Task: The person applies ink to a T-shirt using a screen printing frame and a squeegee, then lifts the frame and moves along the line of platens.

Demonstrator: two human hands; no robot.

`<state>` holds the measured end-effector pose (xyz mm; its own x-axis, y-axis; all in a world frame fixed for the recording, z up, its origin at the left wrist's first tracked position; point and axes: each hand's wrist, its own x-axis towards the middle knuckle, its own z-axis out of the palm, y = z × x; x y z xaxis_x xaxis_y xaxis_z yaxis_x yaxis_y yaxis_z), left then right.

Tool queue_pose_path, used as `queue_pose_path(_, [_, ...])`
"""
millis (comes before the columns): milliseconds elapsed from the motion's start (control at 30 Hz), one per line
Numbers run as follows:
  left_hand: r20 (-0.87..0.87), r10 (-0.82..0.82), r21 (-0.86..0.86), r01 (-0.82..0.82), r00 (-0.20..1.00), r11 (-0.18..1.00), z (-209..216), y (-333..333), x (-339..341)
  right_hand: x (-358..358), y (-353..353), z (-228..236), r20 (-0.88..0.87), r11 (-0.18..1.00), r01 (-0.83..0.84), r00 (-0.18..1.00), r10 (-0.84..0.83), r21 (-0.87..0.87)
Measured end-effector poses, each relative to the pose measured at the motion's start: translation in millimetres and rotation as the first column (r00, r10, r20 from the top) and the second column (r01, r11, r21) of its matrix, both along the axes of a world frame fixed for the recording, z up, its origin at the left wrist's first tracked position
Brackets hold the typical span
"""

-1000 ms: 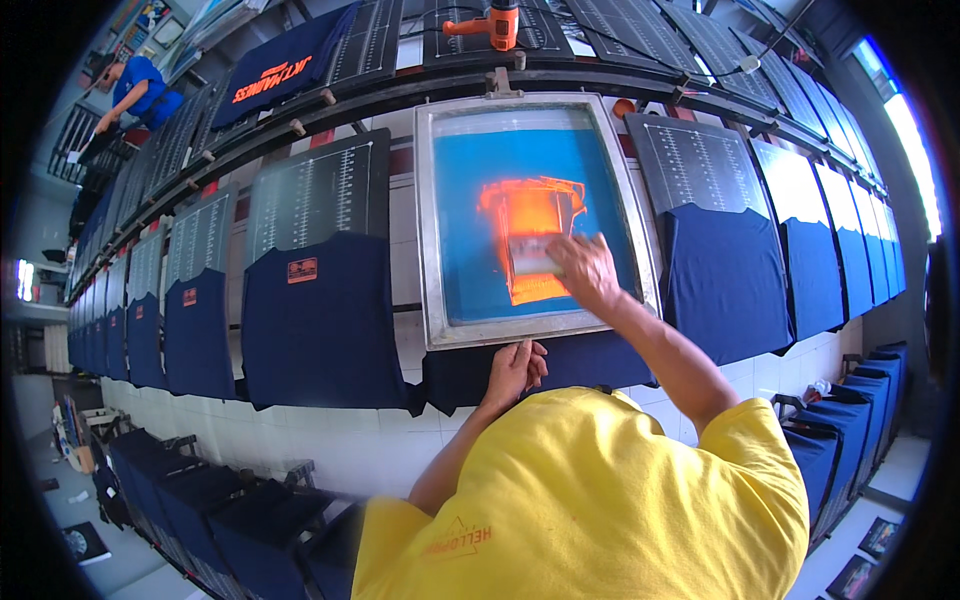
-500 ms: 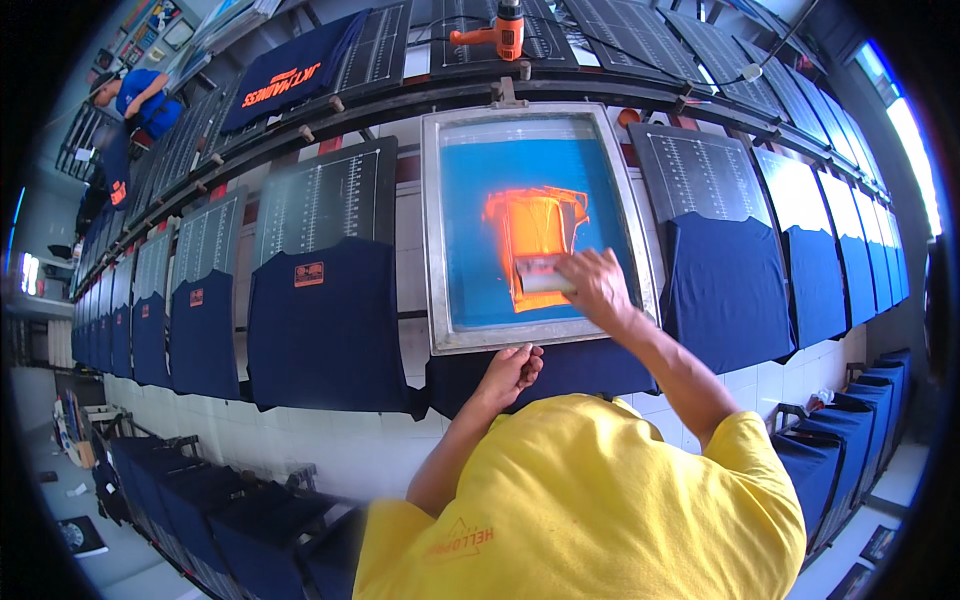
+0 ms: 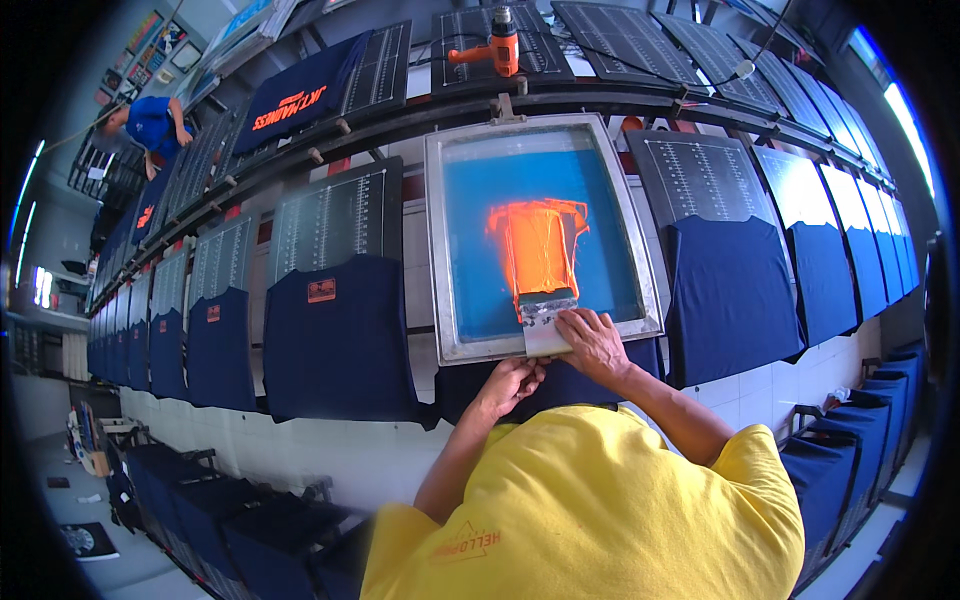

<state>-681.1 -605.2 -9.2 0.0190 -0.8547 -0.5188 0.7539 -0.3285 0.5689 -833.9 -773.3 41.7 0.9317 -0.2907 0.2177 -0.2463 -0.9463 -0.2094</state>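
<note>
A screen-printing frame (image 3: 436, 240) with a pale metal rim and blue mesh (image 3: 490, 170) lies in front of me over a dark navy shirt (image 3: 620, 370). Bright orange ink (image 3: 538, 240) covers the middle of the mesh. My right hand (image 3: 592, 345) grips a squeegee (image 3: 545, 325) with a pale, ink-marked handle; its blade is at the near end of the ink, and its handle tilts toward me over the near rim. Beside it, my left hand (image 3: 512, 386) is closed, fingers curled against the frame's near rim; its grip is partly hidden.
Navy shirts on boards line both sides, one shirt (image 3: 335, 340) at left and another (image 3: 730, 290) at right. An orange heat gun (image 3: 495, 48) rests on a board beyond the rail. A person in blue (image 3: 152, 125) bends at far left. More navy shirts (image 3: 840, 450) hang behind me.
My right hand has drawn the squeegee toward me, from the orange ink area to the near rim. My left hand stays at that rim. The person in blue has shifted position.
</note>
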Motion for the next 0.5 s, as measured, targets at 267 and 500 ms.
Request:
queue_pose_path(267, [0.365,-0.204,0.046,0.201,0.908,0.978,47.9,19.1,16.7,-11.8,-16.2,26.4,0.111,0.966,0.094,0.986,-0.124,0.241])
queue_pose_path(500, [0.972,0.229,-0.205,-0.303,0.047,0.931,68.5,3.1,94.8,-45.0,-93.7,-24.9,0.057,0.638,0.741,0.642,-0.765,0.212])
